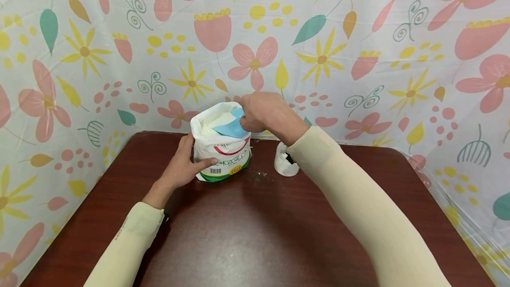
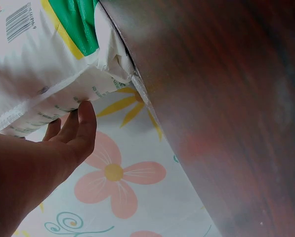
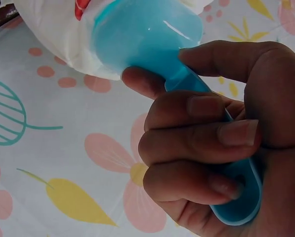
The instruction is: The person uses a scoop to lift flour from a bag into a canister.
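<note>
An open white flour bag, with red, green and yellow print, stands upright toward the back of the table, filled with white powder. My left hand holds the bag's left side, thumb across the front; the left wrist view shows the fingertips against its printed side. Gripped in my right hand is a light blue scoop, its bowl in the bag's mouth. The right wrist view shows fingers curled round the scoop's handle. How much powder the scoop holds cannot be seen.
A small white container with something black at its side stands right of the bag, partly hidden by the right sleeve. White specks of powder lie between them on the dark brown table. A flower-patterned curtain hangs close behind.
</note>
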Tool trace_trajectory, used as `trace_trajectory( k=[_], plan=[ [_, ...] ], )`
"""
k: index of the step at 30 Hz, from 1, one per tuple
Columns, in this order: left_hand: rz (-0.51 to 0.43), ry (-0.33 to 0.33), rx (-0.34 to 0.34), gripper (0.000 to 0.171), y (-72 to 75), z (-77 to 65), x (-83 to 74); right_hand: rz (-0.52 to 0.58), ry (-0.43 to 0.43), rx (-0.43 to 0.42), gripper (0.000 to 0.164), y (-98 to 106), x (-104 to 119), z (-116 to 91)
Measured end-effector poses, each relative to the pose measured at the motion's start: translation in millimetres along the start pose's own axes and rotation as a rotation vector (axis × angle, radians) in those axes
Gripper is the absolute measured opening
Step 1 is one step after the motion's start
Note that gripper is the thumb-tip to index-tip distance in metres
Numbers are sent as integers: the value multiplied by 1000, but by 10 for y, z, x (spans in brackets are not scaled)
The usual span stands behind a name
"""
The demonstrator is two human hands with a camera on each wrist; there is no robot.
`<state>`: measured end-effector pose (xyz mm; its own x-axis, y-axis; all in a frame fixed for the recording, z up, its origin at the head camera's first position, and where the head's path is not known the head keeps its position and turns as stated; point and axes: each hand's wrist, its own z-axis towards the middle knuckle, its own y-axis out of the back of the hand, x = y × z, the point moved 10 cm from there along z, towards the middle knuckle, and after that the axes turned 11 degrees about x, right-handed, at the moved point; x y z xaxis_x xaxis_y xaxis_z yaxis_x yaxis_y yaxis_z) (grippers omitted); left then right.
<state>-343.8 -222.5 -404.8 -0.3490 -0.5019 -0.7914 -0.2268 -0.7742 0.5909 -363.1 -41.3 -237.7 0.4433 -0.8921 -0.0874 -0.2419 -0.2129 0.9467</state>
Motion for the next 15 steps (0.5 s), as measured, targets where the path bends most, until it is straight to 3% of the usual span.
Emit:
trace_trajectory(
  k=[5,12,15],
  plan=[
    [-4,-21,-2,103,1,5,-24,26,2,-9,67,-18,-24,10],
    [-1,-26,-2,103,-1,-8,-40,50,-15,-23,23,-58,-64,26],
    [-2,-35,-6,101,3,-11,-41,57,-14,-34,19,-70,-69,31]
  ],
)
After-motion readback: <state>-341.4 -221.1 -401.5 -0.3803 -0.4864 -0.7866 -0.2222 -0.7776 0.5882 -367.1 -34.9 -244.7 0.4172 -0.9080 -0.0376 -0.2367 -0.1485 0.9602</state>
